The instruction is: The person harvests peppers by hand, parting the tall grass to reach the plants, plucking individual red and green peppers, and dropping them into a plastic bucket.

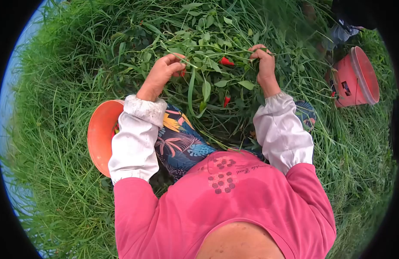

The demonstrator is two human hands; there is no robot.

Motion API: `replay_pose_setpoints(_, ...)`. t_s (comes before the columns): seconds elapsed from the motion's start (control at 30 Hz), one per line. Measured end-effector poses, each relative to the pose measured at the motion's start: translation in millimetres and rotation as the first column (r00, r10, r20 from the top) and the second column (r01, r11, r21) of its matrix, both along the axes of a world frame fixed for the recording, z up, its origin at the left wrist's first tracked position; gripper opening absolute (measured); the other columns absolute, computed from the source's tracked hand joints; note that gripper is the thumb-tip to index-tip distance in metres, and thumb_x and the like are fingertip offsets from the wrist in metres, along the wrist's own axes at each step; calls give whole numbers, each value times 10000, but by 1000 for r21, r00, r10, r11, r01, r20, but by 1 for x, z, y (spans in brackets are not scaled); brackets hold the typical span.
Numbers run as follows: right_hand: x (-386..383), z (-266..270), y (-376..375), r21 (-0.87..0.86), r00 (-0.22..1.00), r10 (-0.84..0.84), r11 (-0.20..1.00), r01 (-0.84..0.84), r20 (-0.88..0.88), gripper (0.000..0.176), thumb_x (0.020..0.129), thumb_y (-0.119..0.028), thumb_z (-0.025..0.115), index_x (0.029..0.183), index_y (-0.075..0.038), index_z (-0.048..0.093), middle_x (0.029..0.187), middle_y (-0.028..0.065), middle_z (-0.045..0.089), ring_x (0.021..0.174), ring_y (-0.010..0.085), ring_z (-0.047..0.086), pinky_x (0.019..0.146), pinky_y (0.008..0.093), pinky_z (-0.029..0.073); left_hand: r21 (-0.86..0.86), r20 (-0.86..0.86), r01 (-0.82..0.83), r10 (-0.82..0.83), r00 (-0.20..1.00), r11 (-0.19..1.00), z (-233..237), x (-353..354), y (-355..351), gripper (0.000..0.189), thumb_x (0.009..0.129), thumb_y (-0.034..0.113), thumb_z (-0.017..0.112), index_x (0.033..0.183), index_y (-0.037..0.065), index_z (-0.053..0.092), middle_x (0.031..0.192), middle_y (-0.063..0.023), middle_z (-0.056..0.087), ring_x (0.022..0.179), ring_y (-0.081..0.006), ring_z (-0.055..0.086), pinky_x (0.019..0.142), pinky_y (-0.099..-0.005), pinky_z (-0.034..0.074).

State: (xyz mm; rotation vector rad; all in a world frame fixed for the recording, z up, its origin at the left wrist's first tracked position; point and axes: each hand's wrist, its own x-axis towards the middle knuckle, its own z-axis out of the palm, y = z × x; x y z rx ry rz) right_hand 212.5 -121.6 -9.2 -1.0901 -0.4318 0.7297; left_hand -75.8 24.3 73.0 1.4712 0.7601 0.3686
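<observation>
A leafy pepper plant (pixel 206 58) spreads between my two hands. My left hand (pixel 162 73) is closed, thumb and fingers pinched together around a red pepper (pixel 182 74) that shows only in part below the fingertips. My right hand (pixel 265 64) is closed on a thin green stem of the plant, at its right side. Between the hands, another red pepper (pixel 226 61) hangs among the leaves, and a smaller red one (pixel 226 101) is lower down. A green pepper (pixel 203 106) hangs near the lower leaves.
An orange bucket (pixel 99 138) stands by my left forearm, with its contents mostly hidden. A pinkish-red bucket (pixel 353 82) leans at the right, near part of another person (pixel 340 33). Tall grass (pixel 69 168) surrounds everything, with blue sheeting or ground along the left edge.
</observation>
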Motion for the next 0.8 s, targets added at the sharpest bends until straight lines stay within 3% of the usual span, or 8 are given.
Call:
replay_pose_setpoints(0.1, 0, 7, -5, -22, 1000, -12, 1000, 12, 14, 126, 690, 16, 520, 782, 0, 606, 872, 82, 623, 688, 157, 559, 645, 283, 468, 194, -168, 11, 22, 985, 981, 0, -5, 7, 216, 860, 114, 685, 1052, 27, 637, 903, -24, 672, 733, -89, 590, 695, -241, 478)
replay_pose_setpoints(0.37, -24, 24, -2, -49, 978, 29, 999, -19, 208, 99, 732, -18, 542, 790, -10, 622, 668, 27, 582, 553, 82, 489, 534, 224, 400, 537, 11, -286, 332, 943, 794, -18, -19, 34, 249, 798, 130, 753, 1007, 0, 716, 842, -54, 717, 736, -136, 663, 684, -256, 509)
replay_pose_setpoints(0.43, -26, 33, -6, -90, 971, -35, 994, 58, 235, 92, 725, -13, 525, 764, -17, 608, 701, 15, 567, 564, 92, 456, 555, 226, 402, 899, -156, -189, 692, 705, 395, -13, -29, 41, 235, 801, 154, 728, 1019, 67, 724, 863, -80, 721, 793, -231, 680, 735, -341, 517)
replay_pose_setpoints(0.5, -6, 26, -6, -35, 987, -156, 987, 158, 48, 86, 711, -11, 519, 746, -7, 597, 756, 76, 589, 555, 138, 469, 568, 298, 452, 954, -218, 0, 691, 689, 301, -26, -66, 70, 233, 801, 177, 708, 1027, 123, 717, 901, -90, 703, 858, -285, 656, 783, -410, 495)
replay_pose_setpoints(0.57, 14, 23, -2, -50, 969, -201, 979, 196, -143, 96, 739, -30, 534, 806, 2, 596, 778, 110, 608, 555, 168, 495, 571, 334, 477, 971, -33, -140, 687, 726, 196, -23, -70, 74, 132, 834, 143, 637, 935, 61, 662, 836, -67, 652, 727, -245, 614, 738, -379, 500)
replay_pose_setpoints(0.63, 21, 36, 4, -66, 956, -210, 977, 201, -203, 105, 756, -46, 541, 838, 2, 586, 780, 121, 612, 557, 177, 506, 571, 340, 482, 359, 241, -713, 678, 694, 602, -6, -52, 63, 97, 848, 111, 567, 863, 49, 641, 717, -19, 580, 573, -139, 530, 567, -310, 480)
replay_pose_setpoints(0.73, 31, 45, 14, -83, 945, -205, 978, 190, -256, 125, 781, -70, 547, 883, -1, 569, 781, 140, 621, 562, 187, 524, 568, 347, 486, 182, -65, -291, 307, 950, 939, 15, -29, 20, 117, 843, 138, 584, 812, 47, 652, 596, 31, 499, 449, -37, 380, 383, -246, 303)
replay_pose_setpoints(0.8, 38, 45, 18, -83, 940, -195, 981, 178, -280, 122, 788, -80, 543, 889, -11, 548, 774, 148, 625, 554, 189, 524, 566, 351, 484, 334, -398, 72, 71, 914, 940, 4, -15, -2, 230, 782, 219, 702, 808, -10, 705, 691, -20, 621, 575, -100, 524, 554, -284, 445)
